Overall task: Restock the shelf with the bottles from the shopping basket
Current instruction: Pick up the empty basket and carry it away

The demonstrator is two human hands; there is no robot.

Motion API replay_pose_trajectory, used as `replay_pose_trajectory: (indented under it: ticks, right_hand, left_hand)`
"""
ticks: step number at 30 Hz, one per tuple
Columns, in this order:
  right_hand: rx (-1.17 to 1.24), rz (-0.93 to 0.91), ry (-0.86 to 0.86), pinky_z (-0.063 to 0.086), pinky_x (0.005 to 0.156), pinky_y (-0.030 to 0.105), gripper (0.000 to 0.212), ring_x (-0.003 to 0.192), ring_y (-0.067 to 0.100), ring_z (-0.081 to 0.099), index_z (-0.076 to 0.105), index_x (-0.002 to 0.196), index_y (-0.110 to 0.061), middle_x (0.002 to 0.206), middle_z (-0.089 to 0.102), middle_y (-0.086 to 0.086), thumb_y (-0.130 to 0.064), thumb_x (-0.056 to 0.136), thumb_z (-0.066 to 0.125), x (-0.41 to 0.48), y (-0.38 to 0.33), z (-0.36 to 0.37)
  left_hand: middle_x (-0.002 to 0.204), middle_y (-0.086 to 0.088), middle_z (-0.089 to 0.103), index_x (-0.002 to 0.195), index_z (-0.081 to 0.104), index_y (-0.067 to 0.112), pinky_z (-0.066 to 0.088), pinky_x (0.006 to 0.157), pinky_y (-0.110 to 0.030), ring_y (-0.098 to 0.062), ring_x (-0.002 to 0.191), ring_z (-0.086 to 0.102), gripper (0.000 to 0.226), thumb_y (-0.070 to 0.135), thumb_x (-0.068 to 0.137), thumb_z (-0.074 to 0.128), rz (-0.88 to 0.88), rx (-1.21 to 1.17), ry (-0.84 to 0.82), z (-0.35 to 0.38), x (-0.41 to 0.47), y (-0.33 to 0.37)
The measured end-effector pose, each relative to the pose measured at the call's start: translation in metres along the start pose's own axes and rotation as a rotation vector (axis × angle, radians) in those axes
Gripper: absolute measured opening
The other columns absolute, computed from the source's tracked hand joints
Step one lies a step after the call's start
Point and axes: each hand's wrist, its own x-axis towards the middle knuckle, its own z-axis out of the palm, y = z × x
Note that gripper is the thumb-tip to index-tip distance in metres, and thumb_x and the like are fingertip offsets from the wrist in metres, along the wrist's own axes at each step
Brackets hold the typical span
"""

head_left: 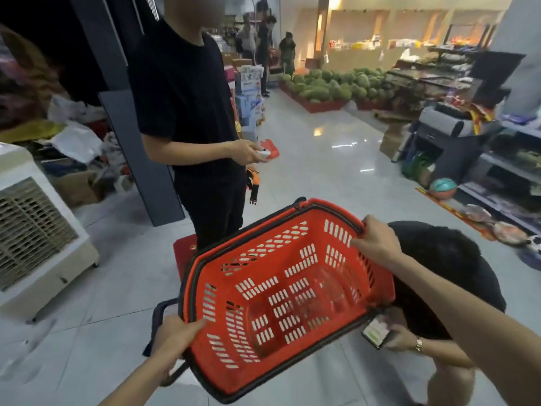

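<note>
A red plastic shopping basket with black rims and slotted walls hangs tilted in front of me above the tiled floor. It holds nothing; no bottles show anywhere in it. My left hand grips the near left rim, fingers curled over the edge. My right hand grips the far right rim. A black handle sticks out at the basket's lower left, beside my left hand.
A person in black stands just beyond the basket holding a small white item. Another person crouches at the right with a phone. A white air cooler stands left. Shelves line the right; melons pile at the back.
</note>
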Motion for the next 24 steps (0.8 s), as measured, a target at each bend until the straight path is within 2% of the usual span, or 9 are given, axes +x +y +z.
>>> replay_pose_trajectory:
  ticks: [2,6,10,13,16,18,19,21,24]
  right_hand:
    - [-0.053,-0.032,0.005,0.055,0.069,0.038,0.035,0.073,0.022,0.062,0.049,0.098,-0.021,0.087,0.065,0.001,-0.042,0.077,0.068,0.05,-0.02,0.014]
    - [-0.105,-0.06,0.001,0.048,0.064,0.036,0.037,0.071,0.022,0.058,0.049,0.099,-0.021,0.084,0.06,-0.002,-0.045,0.079,0.069,0.14,-0.042,0.027]
    - [-0.17,-0.057,0.004,0.048,0.065,0.035,0.037,0.075,0.026,0.06,0.049,0.101,-0.019,0.086,0.06,-0.001,-0.04,0.078,0.07,0.232,-0.044,0.032]
    - [-0.197,-0.045,0.005,0.049,0.067,0.035,0.039,0.074,0.025,0.059,0.049,0.102,-0.02,0.087,0.059,-0.001,-0.043,0.079,0.07,0.304,-0.031,0.038]
    - [-0.197,-0.033,0.014,0.055,0.067,0.036,0.04,0.072,0.021,0.062,0.049,0.103,-0.023,0.088,0.063,-0.002,-0.047,0.079,0.07,0.378,-0.011,0.041]
    - [-0.196,-0.026,0.015,0.048,0.065,0.033,0.039,0.072,0.023,0.059,0.05,0.103,-0.021,0.087,0.06,-0.001,-0.044,0.08,0.071,0.425,0.003,0.038]
    - [-0.195,-0.02,0.015,0.047,0.065,0.033,0.039,0.071,0.023,0.058,0.05,0.103,-0.021,0.087,0.061,0.0,-0.043,0.079,0.071,0.449,0.012,0.036]
    - [-0.195,-0.012,0.033,0.052,0.066,0.036,0.039,0.072,0.023,0.06,0.05,0.103,-0.022,0.09,0.065,0.002,-0.045,0.079,0.071,0.498,0.029,0.031]
    - [-0.174,0.042,0.033,0.06,0.07,0.043,0.041,0.074,0.023,0.064,0.048,0.104,-0.024,0.092,0.067,0.003,-0.049,0.08,0.07,0.565,0.058,0.021]
  left_hand:
    - [0.084,-0.007,0.075,0.093,0.073,0.013,0.057,0.057,-0.031,-0.027,0.075,0.071,0.035,0.04,0.076,0.087,-0.054,-0.055,-0.034,0.006,0.036,0.016]
    - [0.079,-0.007,0.073,0.082,0.07,0.011,0.061,0.065,-0.037,-0.028,0.073,0.071,0.031,0.036,0.074,0.087,-0.082,-0.074,-0.076,0.02,0.1,0.067]
    - [0.074,0.002,0.07,0.083,0.067,0.019,0.056,0.056,-0.031,-0.022,0.069,0.069,0.023,0.031,0.077,0.085,-0.065,-0.127,-0.126,0.05,0.154,0.132]
    - [0.077,0.001,0.068,0.085,0.062,0.021,0.057,0.054,-0.032,-0.023,0.071,0.068,0.02,0.027,0.082,0.081,-0.08,-0.139,-0.149,0.084,0.199,0.182]
    - [0.083,-0.002,0.074,0.101,0.072,0.014,0.058,0.055,-0.03,-0.024,0.073,0.071,0.029,0.032,0.08,0.081,-0.104,-0.12,-0.161,0.124,0.25,0.232]
    - [0.091,-0.004,0.074,0.107,0.073,0.013,0.055,0.061,-0.028,-0.025,0.078,0.069,0.034,0.033,0.081,0.081,-0.092,-0.106,-0.157,0.151,0.284,0.266]
    - [0.094,-0.005,0.075,0.107,0.073,0.012,0.055,0.07,-0.03,-0.026,0.081,0.068,0.033,0.032,0.082,0.081,-0.089,-0.102,-0.156,0.165,0.298,0.286]
    - [0.102,-0.008,0.077,0.109,0.076,0.009,0.055,0.083,-0.032,-0.027,0.089,0.07,0.037,0.033,0.081,0.08,-0.096,-0.095,-0.172,0.191,0.324,0.329]
    - [0.108,-0.013,0.076,0.112,0.075,0.007,0.05,0.08,-0.03,-0.03,0.094,0.071,0.036,0.031,0.084,0.078,-0.108,-0.082,-0.166,0.229,0.366,0.393]
